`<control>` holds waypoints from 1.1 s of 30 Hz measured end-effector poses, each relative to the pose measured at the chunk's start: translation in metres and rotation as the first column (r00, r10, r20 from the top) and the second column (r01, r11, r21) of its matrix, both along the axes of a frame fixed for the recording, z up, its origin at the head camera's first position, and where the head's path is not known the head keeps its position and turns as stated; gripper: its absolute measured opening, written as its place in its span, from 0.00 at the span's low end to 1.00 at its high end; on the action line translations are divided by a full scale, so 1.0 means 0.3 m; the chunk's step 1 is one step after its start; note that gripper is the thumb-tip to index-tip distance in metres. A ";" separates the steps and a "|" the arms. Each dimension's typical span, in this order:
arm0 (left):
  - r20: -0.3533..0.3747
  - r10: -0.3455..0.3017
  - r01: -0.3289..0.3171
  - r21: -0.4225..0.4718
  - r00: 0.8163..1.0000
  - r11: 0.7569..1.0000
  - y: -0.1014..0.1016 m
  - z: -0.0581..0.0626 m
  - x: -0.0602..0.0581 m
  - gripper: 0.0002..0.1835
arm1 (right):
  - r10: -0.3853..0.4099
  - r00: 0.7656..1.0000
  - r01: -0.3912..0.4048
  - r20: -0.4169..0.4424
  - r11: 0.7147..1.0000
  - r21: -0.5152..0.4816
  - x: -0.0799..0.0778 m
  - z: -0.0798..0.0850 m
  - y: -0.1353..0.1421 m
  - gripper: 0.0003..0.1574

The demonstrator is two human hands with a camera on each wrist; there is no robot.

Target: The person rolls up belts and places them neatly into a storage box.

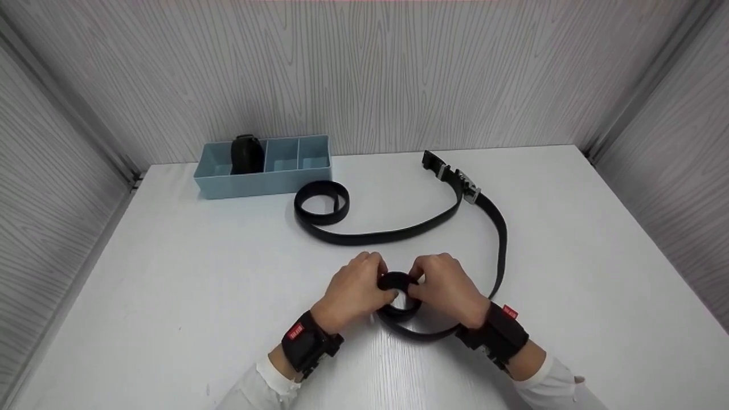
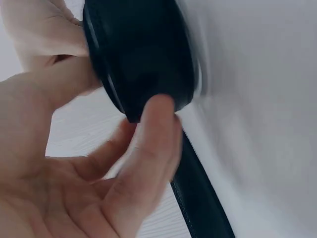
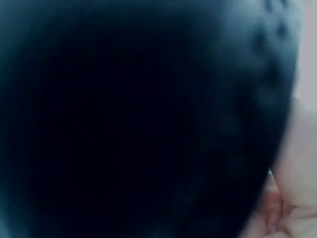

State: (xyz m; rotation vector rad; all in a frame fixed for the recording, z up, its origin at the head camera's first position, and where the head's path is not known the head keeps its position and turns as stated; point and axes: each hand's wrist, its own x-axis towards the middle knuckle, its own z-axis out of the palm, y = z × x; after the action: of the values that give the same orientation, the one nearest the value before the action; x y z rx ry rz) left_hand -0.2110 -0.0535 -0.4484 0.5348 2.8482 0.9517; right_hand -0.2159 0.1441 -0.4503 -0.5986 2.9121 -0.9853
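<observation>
Near the front middle of the white table, my left hand [image 1: 352, 293] and right hand [image 1: 450, 291] pinch opposite sides of a rolled-up black belt [image 1: 400, 314]. Thumbs reach inside the coil and fingers stay outside. In the left wrist view, the coil [image 2: 143, 54] stands on edge, with left fingers [image 2: 158, 129] against its outer face. From it, the loose length runs under the right wrist and up to a silver buckle [image 1: 470, 192]. A dark, blurred strap surface [image 3: 124, 124] covers most of the right wrist view, hiding most of that hand.
A second black belt [image 1: 376, 238] lies behind the hands, loosely coiled at its left end, its buckle end [image 1: 441, 169] beside the other buckle. At the back left stands a blue divided tray [image 1: 262, 185] with a rolled black belt [image 1: 247, 155] in one compartment. Grey wood-grain panels surround the table.
</observation>
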 end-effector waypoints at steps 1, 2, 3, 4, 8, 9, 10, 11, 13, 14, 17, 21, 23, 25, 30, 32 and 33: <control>0.019 0.002 -0.002 -0.005 1.000 1.000 0.000 0.001 0.001 0.15 | 0.000 1.000 0.000 -0.003 1.000 0.004 0.000 0.001 0.001 0.03; 0.032 0.000 0.000 -0.008 0.999 1.000 0.000 0.001 0.001 0.15 | 0.004 1.000 -0.004 -0.003 1.000 0.007 0.000 0.001 0.002 0.03; 0.038 -0.003 0.003 -0.008 0.999 1.000 0.000 0.001 0.001 0.14 | 0.008 1.000 -0.008 0.001 1.000 0.009 0.001 0.003 0.004 0.03; 0.031 -0.011 0.012 -0.013 0.999 1.000 0.000 0.000 0.000 0.14 | 0.016 1.000 -0.016 0.019 1.000 0.005 0.001 0.005 0.005 0.03; -0.067 -0.053 0.051 -0.027 0.996 0.998 0.001 -0.007 -0.002 0.11 | 0.042 0.994 -0.039 0.099 0.999 -0.029 0.000 0.017 0.012 0.06; -0.098 -0.067 0.064 -0.027 0.993 0.998 0.001 -0.009 -0.002 0.11 | 0.047 0.993 -0.043 0.112 0.998 -0.039 0.000 0.020 0.013 0.07; -0.130 -0.082 0.080 -0.025 0.988 0.996 0.001 -0.011 -0.003 0.10 | 0.051 0.991 -0.046 0.124 0.998 -0.048 -0.001 0.023 0.013 0.07; -0.153 -0.096 0.094 -0.017 0.984 0.995 0.001 -0.013 -0.003 0.10 | 0.055 0.991 -0.049 0.125 0.997 -0.052 -0.001 0.025 0.012 0.06; -0.184 -0.117 0.120 0.004 0.976 0.993 0.001 -0.016 -0.004 0.10 | 0.060 0.991 -0.054 0.116 0.997 -0.049 -0.001 0.027 0.010 0.04; -0.189 -0.124 0.130 0.016 0.974 0.991 0.001 -0.018 -0.005 0.09 | 0.063 0.992 -0.059 0.107 0.997 -0.047 -0.002 0.027 0.008 0.04; -0.185 -0.124 0.134 0.043 0.975 0.990 0.002 -0.020 -0.007 0.09 | 0.065 0.994 -0.062 0.093 0.997 -0.036 0.000 0.025 0.003 0.05; -0.141 -0.092 0.101 0.062 0.986 0.993 0.005 -0.013 -0.002 0.08 | 0.047 0.996 -0.045 0.074 0.999 -0.024 0.003 0.022 -0.001 0.05; -0.100 -0.069 0.074 0.053 0.993 0.996 0.009 -0.004 0.003 0.08 | 0.036 0.998 -0.035 0.060 0.999 -0.015 0.004 0.020 0.000 0.06; -0.044 -0.045 0.047 0.032 0.998 0.998 0.012 0.007 0.009 0.11 | 0.023 0.999 -0.023 0.043 1.000 -0.006 0.006 0.019 0.000 0.06; 0.037 -0.028 0.028 -0.013 0.999 1.000 0.007 0.010 0.013 0.13 | 0.019 1.000 -0.019 0.022 1.000 0.003 0.008 0.016 0.003 0.04; 0.024 -0.043 0.043 -0.010 0.999 0.999 0.004 0.004 0.011 0.12 | 0.027 0.999 -0.027 0.040 1.000 -0.005 0.008 0.015 0.005 0.04; 0.008 -0.054 0.054 -0.010 0.999 0.998 0.002 0.002 0.011 0.11 | 0.031 0.998 -0.031 0.051 0.999 -0.013 0.008 0.015 0.006 0.04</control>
State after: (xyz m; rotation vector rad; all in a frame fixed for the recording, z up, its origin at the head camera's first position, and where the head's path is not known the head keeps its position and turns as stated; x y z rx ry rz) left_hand -0.2078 -0.0528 -0.4478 0.6029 2.8148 0.9285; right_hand -0.2134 0.1460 -0.4459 -0.6076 2.8454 -1.0001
